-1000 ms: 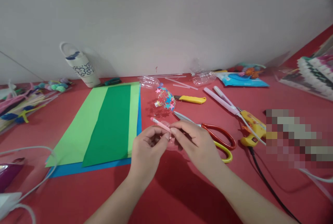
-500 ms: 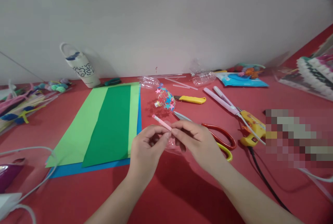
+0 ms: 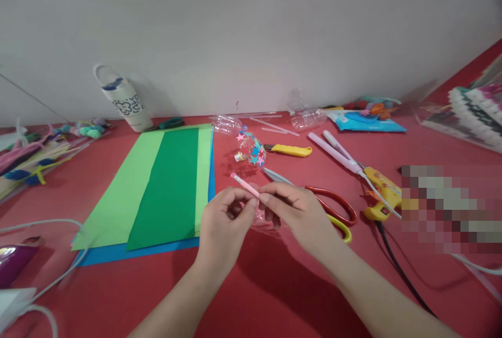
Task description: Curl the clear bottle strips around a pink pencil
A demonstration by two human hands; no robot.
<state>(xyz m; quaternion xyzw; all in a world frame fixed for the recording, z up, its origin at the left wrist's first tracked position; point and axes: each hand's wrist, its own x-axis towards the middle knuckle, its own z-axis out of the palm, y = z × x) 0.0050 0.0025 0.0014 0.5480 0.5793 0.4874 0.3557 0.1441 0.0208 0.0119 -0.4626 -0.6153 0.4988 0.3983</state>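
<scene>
Between my two hands a slim pink pencil (image 3: 245, 184) slants up to the left, with a pink eraser-like tip and a pale band. Its lower end disappears into my fingertips. My right hand (image 3: 296, 212) pinches it between thumb and forefinger. Thumb and forefinger of my left hand (image 3: 225, 223) close at the same end, touching my right fingertips. Below the fingers is a clear plastic piece (image 3: 260, 217), partly hidden; whether either hand touches it I cannot tell. Just beyond lie a clear bottle part with star stickers (image 3: 253, 150) and scissors (image 3: 333, 207), partly behind my right hand.
Green and blue sheets (image 3: 167, 186) lie left on the red table. A yellow cutter (image 3: 292, 150), pink flat iron (image 3: 335, 154) and corded yellow glue gun (image 3: 380, 191) lie right. Clear bottle pieces (image 3: 308, 118), a blue packet (image 3: 368, 121) and a white tumbler (image 3: 127, 102) line the wall.
The whole view has shifted very slightly. Both hands keep the same pinch around the pencil, with almost no movement.
</scene>
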